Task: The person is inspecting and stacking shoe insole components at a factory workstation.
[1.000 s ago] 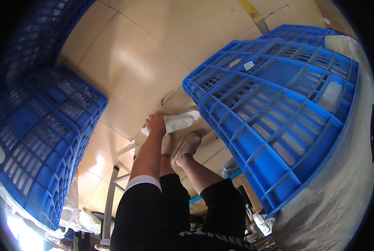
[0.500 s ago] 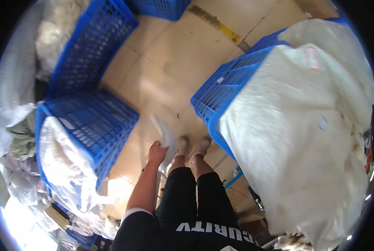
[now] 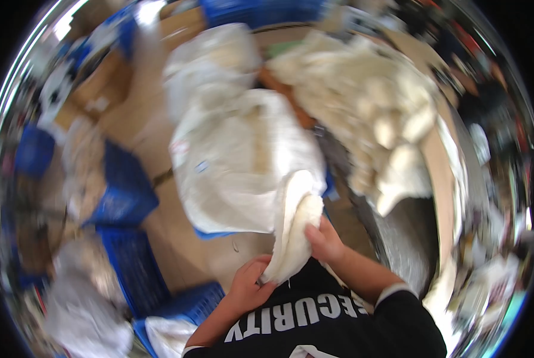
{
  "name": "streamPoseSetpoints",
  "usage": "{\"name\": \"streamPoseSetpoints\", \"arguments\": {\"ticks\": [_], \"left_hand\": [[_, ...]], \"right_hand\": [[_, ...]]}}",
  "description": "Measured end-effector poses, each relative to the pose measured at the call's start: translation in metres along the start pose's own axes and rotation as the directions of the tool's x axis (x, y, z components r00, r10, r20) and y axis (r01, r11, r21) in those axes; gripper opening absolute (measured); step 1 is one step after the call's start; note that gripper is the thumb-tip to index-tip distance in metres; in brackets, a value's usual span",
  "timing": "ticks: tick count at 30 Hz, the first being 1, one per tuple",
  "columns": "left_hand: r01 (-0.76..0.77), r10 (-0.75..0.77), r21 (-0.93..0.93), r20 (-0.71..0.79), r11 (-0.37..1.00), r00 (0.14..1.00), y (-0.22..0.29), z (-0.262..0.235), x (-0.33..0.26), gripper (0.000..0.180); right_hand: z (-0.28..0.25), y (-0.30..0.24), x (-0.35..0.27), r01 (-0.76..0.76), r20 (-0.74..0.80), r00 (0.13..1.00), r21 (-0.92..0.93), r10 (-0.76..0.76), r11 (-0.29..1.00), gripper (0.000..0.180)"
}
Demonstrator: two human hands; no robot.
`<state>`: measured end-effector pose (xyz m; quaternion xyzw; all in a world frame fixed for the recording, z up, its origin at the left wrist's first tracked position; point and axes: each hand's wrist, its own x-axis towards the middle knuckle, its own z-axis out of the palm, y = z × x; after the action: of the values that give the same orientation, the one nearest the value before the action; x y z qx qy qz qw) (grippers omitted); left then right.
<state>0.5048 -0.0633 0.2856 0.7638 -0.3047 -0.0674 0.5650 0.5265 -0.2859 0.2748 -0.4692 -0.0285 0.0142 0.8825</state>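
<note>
"Where's the white fleecy piece (image 3: pixel 297 238)?"
"Lower centre of frame; fingers of the left hand (image 3: pixel 249 287) and right hand (image 3: pixel 328 240) pinch its bottom end and right edge."
"How best held?"
"Lightly, keeping its layers aligned."

Across the tan floor (image 3: pixel 177 253) I can see a big white sack (image 3: pixel 225 173) bulging over a blue crate (image 3: pixel 212 234), a cloudy plastic bag (image 3: pixel 213 51) just beyond it, a brown cardboard box (image 3: pixel 105 83) farther left, and a dark-blue basket (image 3: pixel 133 268) beside a greyish bag (image 3: pixel 82 313).
</note>
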Motion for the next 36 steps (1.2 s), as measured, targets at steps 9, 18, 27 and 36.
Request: {"name": "streamPoseSetpoints", "arguments": {"ticks": [9, 18, 27, 36], "left_hand": [[0.358, -0.104, -0.63, 0.403, 0.689, 0.909, 0.057, 0.12, 0.142, 0.041], [0.853, -0.507, -0.451, 0.688, 0.261, 0.519, 0.122, 0.348, 0.171, 0.034], [0.695, -0.169, -0.341, 0.815, 0.632, 0.554, 0.187, 0.441, 0.134, 0.031], [0.777, -0.292, -0.335, 0.789, 0.532, 0.54, 0.217, 0.495, 0.198, 0.031]], "right_hand": [[-0.047, -0.1, -0.127, 0.143, -0.448, 0.856, -0.272, -0.257, 0.952, 0.033], [-0.134, -0.162, -0.289, 0.171, -0.371, 0.466, -0.853, -0.803, 0.493, 0.013], [-0.189, -0.196, -0.382, 0.037, -0.808, 0.243, -0.545, -0.537, 0.837, 0.019], [-0.164, -0.23, -0.387, -0.224, -0.281, 0.113, -0.942, -0.953, 0.251, 0.019]]}}
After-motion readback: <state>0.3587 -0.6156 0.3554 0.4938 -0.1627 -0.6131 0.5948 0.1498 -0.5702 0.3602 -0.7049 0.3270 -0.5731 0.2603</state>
